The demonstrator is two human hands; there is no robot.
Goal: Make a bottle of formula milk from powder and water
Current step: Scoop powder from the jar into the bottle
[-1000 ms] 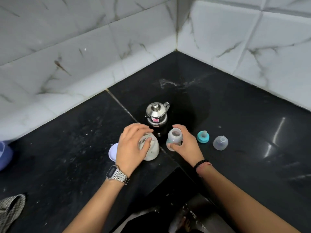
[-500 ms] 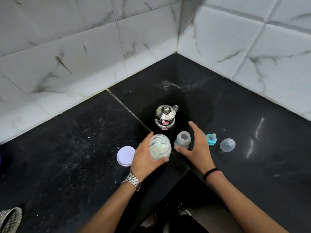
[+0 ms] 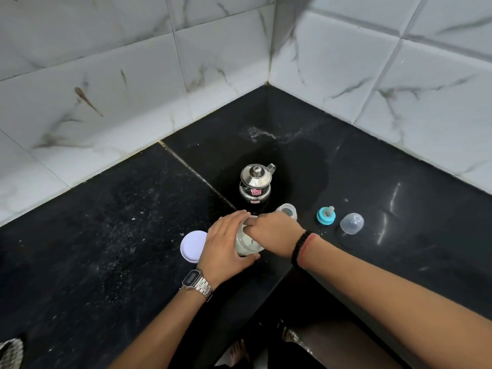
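Note:
My left hand point(image 3: 226, 243) grips a clear jar of white powder point(image 3: 246, 245) on the black counter, tilted toward me. My right hand point(image 3: 275, 233) reaches over the jar's open mouth with its fingertips dipped inside; what they hold is hidden. Just behind my right hand stands the open baby bottle point(image 3: 287, 209), partly covered by it. The teat in its teal ring point(image 3: 326, 216) and the clear bottle cap point(image 3: 352, 223) lie to the right. The jar's white lid point(image 3: 193, 246) lies flat to the left of my left hand.
A small steel kettle with a lid point(image 3: 255, 183) stands behind the jar, near the corner of the tiled walls. The black counter point(image 3: 106, 235) has an inner corner edge below my hands. A patterned cloth point(image 3: 10, 352) shows at the bottom left.
My right hand left the baby bottle and moved left to the jar's mouth. My left hand keeps its grip on the jar, which is tilted more toward me.

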